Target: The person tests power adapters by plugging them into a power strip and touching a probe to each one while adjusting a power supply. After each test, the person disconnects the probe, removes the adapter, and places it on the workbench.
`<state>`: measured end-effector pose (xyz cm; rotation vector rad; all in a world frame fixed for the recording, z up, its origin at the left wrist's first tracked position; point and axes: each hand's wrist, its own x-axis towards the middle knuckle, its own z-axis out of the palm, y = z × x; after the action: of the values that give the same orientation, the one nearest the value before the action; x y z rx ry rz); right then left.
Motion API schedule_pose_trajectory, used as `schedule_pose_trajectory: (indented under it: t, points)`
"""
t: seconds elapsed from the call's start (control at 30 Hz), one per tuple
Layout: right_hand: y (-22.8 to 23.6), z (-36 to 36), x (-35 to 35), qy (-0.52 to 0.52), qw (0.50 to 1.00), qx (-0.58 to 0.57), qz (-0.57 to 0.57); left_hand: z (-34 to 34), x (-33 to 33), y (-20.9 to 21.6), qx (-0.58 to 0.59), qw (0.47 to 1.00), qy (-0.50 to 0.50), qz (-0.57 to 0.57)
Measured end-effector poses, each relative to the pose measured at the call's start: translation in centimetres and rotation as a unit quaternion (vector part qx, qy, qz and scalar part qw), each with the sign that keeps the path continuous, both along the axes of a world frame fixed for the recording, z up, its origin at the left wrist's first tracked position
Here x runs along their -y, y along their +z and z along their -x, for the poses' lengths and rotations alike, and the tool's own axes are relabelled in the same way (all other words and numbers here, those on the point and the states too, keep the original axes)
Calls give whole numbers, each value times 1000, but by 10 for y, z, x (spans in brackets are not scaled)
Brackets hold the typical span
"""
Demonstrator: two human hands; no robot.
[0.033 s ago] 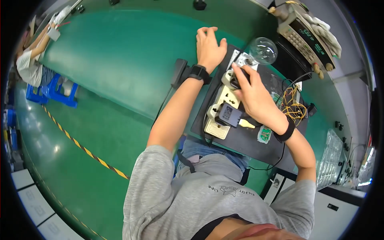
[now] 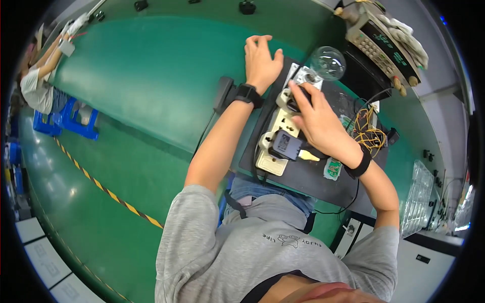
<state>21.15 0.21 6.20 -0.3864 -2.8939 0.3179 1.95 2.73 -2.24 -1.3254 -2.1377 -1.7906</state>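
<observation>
The green bench (image 2: 151, 91) carries a black mat (image 2: 313, 177), where the left hand (image 2: 261, 59) rests flat, holding nothing. On the cream power strip (image 2: 275, 134), the right hand (image 2: 316, 118) pinches a dark plug (image 2: 298, 96); better to pull it straight, with the clear bulb (image 2: 328, 63) just beyond the grip.

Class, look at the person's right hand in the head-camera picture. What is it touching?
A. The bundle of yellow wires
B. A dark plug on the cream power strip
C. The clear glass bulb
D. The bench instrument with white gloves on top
B. The right hand has its fingertips on a dark plug at the far end of the cream power strip; the clear glass bulb stands apart beyond it.
</observation>
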Motion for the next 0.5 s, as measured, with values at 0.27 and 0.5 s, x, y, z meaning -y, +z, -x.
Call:
schedule_pose_trajectory:
  t: [0.27, 0.5]
  points:
    - [8, -56, 32, -40, 989, -130, 59, -26, 85, 55, 50, 976, -185, -105]
    - [13, -84, 27, -25, 991, -110, 76, -48, 165, 63, -59, 913, -397, 72]
